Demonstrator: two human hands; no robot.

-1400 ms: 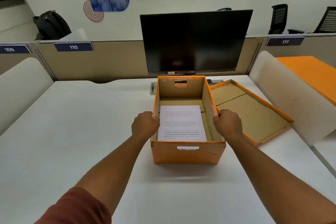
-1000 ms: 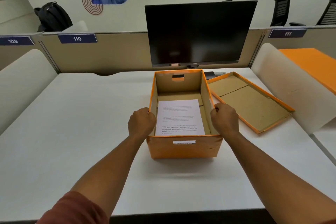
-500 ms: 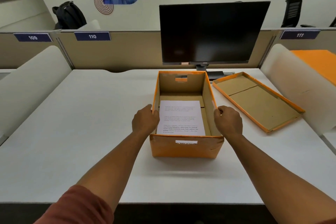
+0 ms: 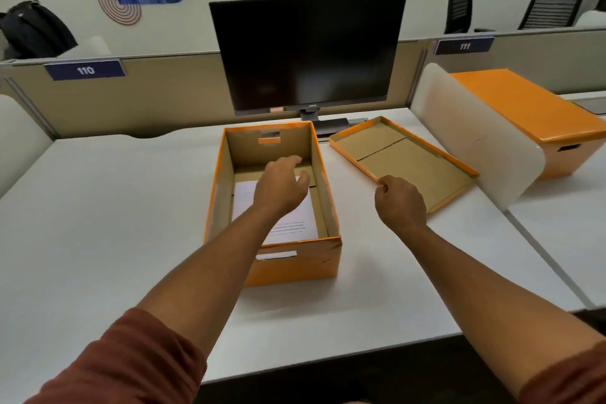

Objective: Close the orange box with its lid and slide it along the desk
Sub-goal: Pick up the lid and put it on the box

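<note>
An open orange box [image 4: 295, 267] stands on the white desk [image 4: 108, 213], with a printed sheet of paper [image 4: 296, 226] lying inside. Its orange lid [image 4: 410, 161] lies upside down to the right of the box, brown inside facing up. My left hand [image 4: 282, 185] hovers over the open box, fingers apart and holding nothing. My right hand [image 4: 400, 202] is at the lid's near left edge, with the fingertips pinched at the rim.
A dark monitor [image 4: 308, 49] stands right behind the box. A white curved divider [image 4: 475, 141] borders the desk on the right, with a second, closed orange box [image 4: 531, 115] beyond it. Beige partitions close the back.
Both hands have let go of the box's side walls. The left hand rose over the box interior; the right hand moved right to the lid's edge. The box stays put.
</note>
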